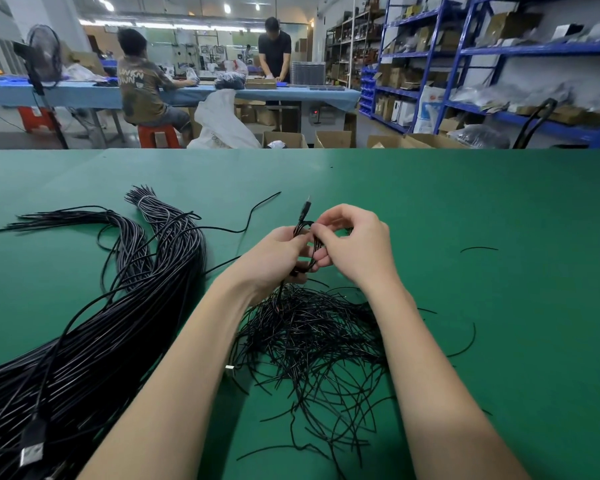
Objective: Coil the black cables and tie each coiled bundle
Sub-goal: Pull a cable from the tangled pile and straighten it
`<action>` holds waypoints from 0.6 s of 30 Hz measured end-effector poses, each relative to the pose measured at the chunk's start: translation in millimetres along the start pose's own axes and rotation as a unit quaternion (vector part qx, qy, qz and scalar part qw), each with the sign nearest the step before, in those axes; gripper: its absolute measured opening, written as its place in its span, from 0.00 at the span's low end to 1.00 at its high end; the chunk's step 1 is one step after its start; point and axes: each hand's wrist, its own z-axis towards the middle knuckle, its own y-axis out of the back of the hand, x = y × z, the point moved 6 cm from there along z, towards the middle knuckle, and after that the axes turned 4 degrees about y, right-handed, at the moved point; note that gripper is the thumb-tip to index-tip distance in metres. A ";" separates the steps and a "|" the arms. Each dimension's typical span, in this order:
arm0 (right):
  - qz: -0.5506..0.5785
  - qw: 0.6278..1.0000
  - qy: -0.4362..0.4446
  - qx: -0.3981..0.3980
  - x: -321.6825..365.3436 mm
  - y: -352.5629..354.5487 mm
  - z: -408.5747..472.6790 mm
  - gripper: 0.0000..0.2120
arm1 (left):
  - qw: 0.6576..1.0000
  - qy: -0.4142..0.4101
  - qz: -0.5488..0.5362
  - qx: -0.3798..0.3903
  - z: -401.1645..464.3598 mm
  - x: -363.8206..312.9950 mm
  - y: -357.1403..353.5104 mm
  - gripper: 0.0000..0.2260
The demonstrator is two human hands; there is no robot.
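Above the green table (465, 209) my left hand (274, 258) grips a small coiled black cable bundle (314, 249), whose plug end (306, 206) sticks up. My right hand (355, 242) pinches the bundle's top with thumb and forefinger; whether a tie is between them is hidden. A thick bundle of long black cables (94, 334) lies at the left, reaching the near edge, with a USB plug (32, 453) on top. Under my forearms spreads a loose heap of thin black tie wires (312, 344).
Single stray wires (478, 249) lie to the right of my hands. Beyond the table's far edge are cardboard boxes (333, 138), blue shelving (499, 64), a standing fan (44, 60) and two people at a blue workbench (84, 91).
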 end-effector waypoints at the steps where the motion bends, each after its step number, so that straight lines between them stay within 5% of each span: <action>1: 0.000 1.000 0.004 -0.004 1.4 0.4 0.1 0.07 | 1.000 0.001 -0.002 0.004 -0.6 0.0 -1.3 0.10; 7: -0.017 0.999 -0.023 0.019 1.2 -1.4 2.3 0.02 | 0.998 0.006 -0.041 0.054 0.1 0.4 -8.0 0.16; 11: -0.006 0.997 -0.063 0.051 0.4 -3.7 1.7 0.16 | 0.998 0.006 -0.004 0.062 0.2 0.2 -7.9 0.15; 18: 0.093 0.991 -0.086 0.038 -2.8 4.0 1.7 0.04 | 0.978 0.068 -0.133 0.143 -0.8 -1.5 -14.3 0.12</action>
